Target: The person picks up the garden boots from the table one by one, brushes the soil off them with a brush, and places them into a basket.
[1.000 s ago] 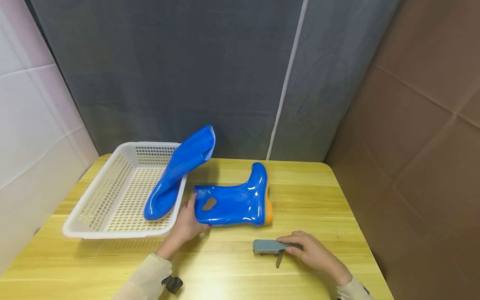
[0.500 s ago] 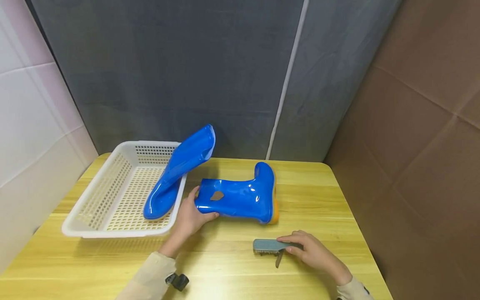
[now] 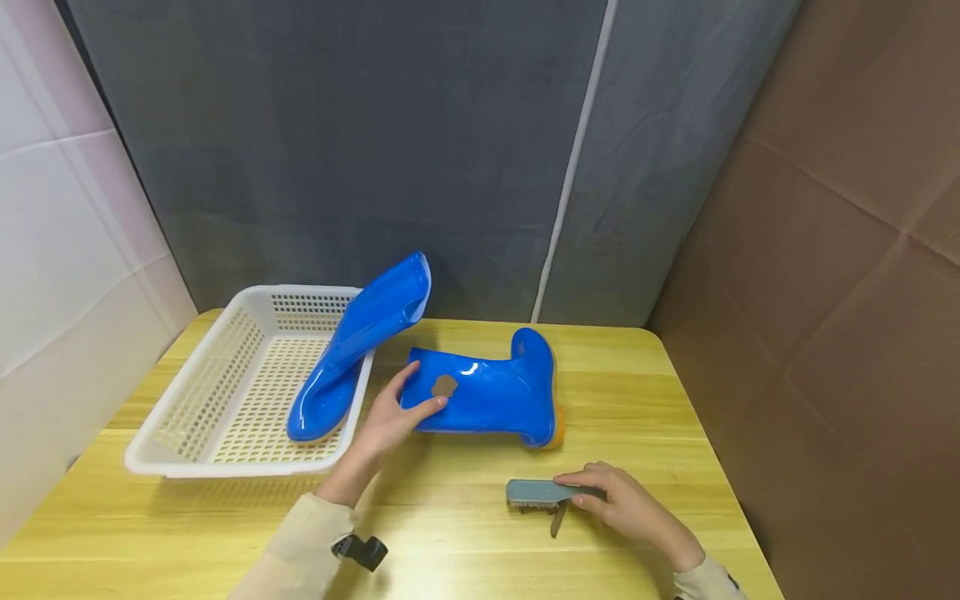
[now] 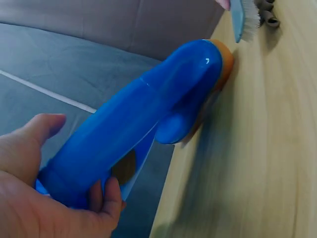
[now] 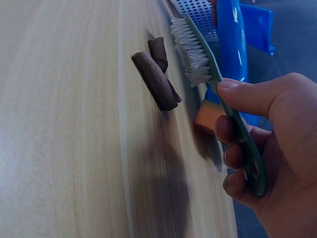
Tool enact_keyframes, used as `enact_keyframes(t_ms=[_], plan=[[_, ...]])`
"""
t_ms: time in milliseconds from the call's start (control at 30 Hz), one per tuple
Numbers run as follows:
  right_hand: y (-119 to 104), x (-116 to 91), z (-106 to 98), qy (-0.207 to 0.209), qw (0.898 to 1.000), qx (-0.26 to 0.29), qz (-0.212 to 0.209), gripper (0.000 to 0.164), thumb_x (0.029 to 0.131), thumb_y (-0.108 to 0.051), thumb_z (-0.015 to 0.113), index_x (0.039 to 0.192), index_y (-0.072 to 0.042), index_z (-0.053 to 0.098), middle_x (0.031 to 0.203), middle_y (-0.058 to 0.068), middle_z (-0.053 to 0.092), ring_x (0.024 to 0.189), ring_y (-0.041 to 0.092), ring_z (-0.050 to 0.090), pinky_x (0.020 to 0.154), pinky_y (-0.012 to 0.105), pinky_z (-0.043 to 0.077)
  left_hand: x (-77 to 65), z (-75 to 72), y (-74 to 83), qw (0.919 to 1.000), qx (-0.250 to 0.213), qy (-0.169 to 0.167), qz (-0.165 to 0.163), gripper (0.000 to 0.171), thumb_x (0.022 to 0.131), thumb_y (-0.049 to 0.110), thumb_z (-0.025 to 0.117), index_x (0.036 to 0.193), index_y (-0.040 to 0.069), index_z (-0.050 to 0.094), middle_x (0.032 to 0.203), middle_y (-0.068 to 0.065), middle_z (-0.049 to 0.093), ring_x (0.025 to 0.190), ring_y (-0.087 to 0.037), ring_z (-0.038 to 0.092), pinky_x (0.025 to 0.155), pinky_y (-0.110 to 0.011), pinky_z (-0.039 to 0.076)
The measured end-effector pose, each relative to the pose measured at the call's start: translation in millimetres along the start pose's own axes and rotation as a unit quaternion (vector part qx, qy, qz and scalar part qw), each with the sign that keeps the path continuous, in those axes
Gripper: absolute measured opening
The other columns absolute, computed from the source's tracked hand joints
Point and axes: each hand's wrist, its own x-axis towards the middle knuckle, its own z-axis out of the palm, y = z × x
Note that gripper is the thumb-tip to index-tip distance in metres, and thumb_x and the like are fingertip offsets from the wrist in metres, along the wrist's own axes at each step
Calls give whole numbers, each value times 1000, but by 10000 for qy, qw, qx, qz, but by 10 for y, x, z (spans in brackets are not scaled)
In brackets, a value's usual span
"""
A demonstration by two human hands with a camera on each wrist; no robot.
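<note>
My left hand (image 3: 390, 421) grips a blue rain boot (image 3: 495, 396) by the top of its shaft. The boot lies sideways, toe to the back, with its orange sole (image 3: 557, 427) to the right. A brown patch (image 3: 445, 386) marks the shaft close to my fingers. In the left wrist view the boot (image 4: 119, 134) slants from my hand down to the table. My right hand (image 3: 626, 504) holds a scrubbing brush (image 3: 529, 490) by its green handle, white bristles pointing towards brown rolled pieces (image 5: 156, 79) on the table. In the right wrist view the bristles (image 5: 192, 52) hang free of them.
To the left stands a white perforated basket (image 3: 142, 450). A second blue rain boot (image 3: 382, 308) leans in it, its shaft sticking out over the right rim. The wooden table (image 3: 450, 533) ends at a dark back wall, with a brown wall at the right.
My left hand has moved the boot to the right and rolled it somewhat, and the hand itself has shifted up and right. My right hand and the brush have stayed put.
</note>
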Motion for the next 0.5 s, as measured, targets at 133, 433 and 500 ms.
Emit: enact_keyframes(t_ms=[133,433,500], plan=[[-4,4,-10,-9,10000,-31,18,34,98,-35,59,131,-30,65,105,-16,65,85,-2,48,73,21,45,37,-11,59,9989,-367,-262,103,80,94,38,65,159,25,20,167,-16,11,153,-43,13,122,-59,22],[1,-19,-9,-7,10000,-50,30,32,99,-35,58,130,-33,64,109,-14,67,91,-2,52,78,24,48,74,-15,123,9948,-679,-677,338,77,95,37,65,158,27,21,166,-18,14,152,-43,19,118,-58,32],[-2,-18,-12,-17,10000,-55,70,32,99,-35,58,130,-34,64,111,-14,68,93,-2,53,80,24,50,84,-4,120,9941,-728,-716,360,77,95,37,65,158,28,22,166,-18,15,152,-42,21,117,-58,33]])
